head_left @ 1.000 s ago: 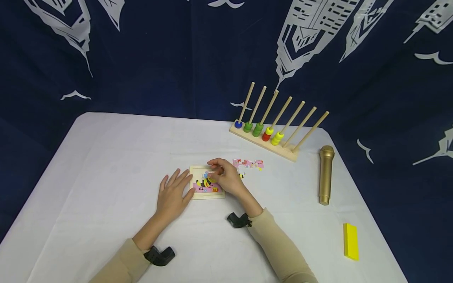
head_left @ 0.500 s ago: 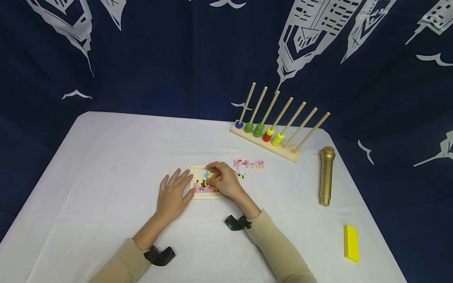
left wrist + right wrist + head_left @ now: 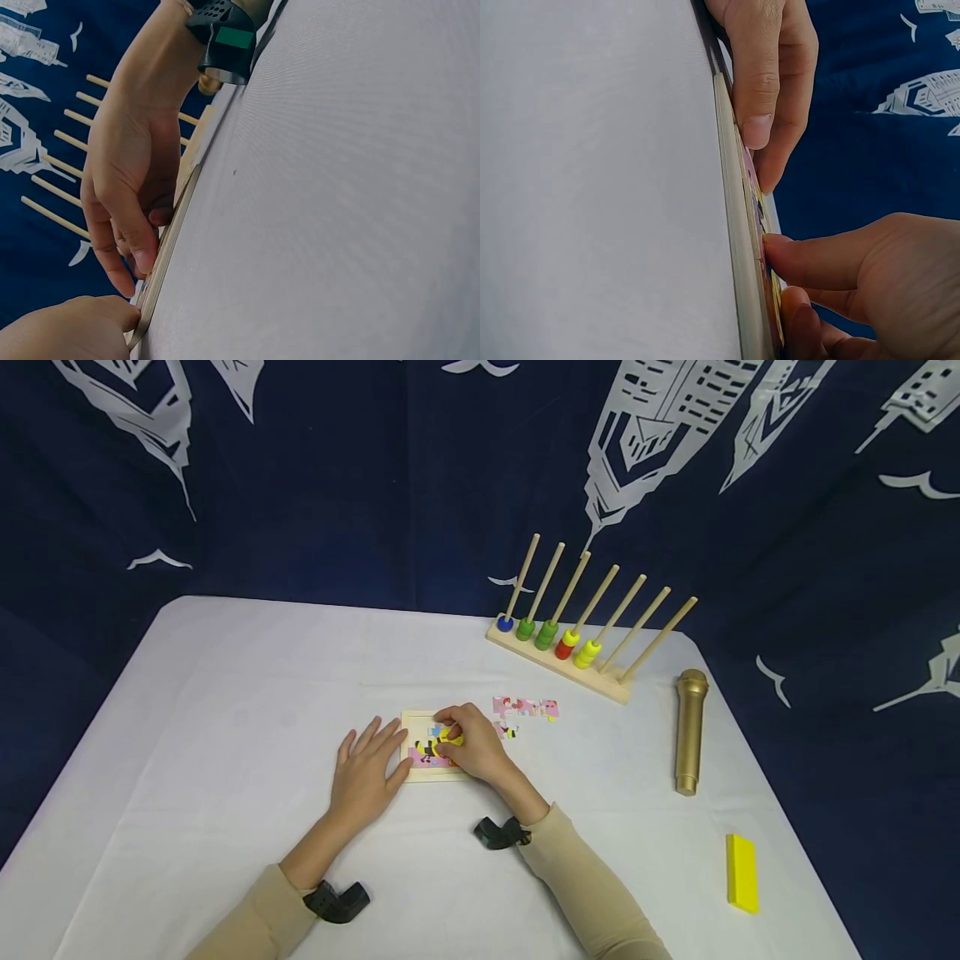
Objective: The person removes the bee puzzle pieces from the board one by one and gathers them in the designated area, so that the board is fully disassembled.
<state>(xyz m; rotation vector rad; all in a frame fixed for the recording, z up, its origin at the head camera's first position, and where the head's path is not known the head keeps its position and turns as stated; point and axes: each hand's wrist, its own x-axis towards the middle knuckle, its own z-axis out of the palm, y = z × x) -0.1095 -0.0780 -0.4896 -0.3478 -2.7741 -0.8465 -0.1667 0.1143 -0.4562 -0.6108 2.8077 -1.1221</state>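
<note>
A small wooden tray puzzle [image 3: 416, 777] lies at the middle of the table, with a bee picture on pink partly laid in it. My left hand [image 3: 367, 781] rests flat at its left edge, fingers spread and fingertips on the rim. Over the right part of the puzzle my right hand [image 3: 478, 745] curls its fingers, thumb and fingertips pinching a yellow puzzle piece [image 3: 454, 737] that they largely cover. In the right wrist view the thumb [image 3: 810, 261] presses at the picture's surface. Several loose pink pieces [image 3: 525, 707] and a bee piece [image 3: 509, 732] lie right of the tray.
A wooden peg abacus [image 3: 558, 664] with coloured beads stands at the back right. A gold microphone [image 3: 690, 735] and a yellow block [image 3: 742, 872] lie along the right side. A dark blue printed curtain [image 3: 315, 485] hangs behind the white table [image 3: 225, 718].
My right hand has shifted slightly left and down over the puzzle, uncovering the bee piece at its right. The left hand stays in place on the rim.
</note>
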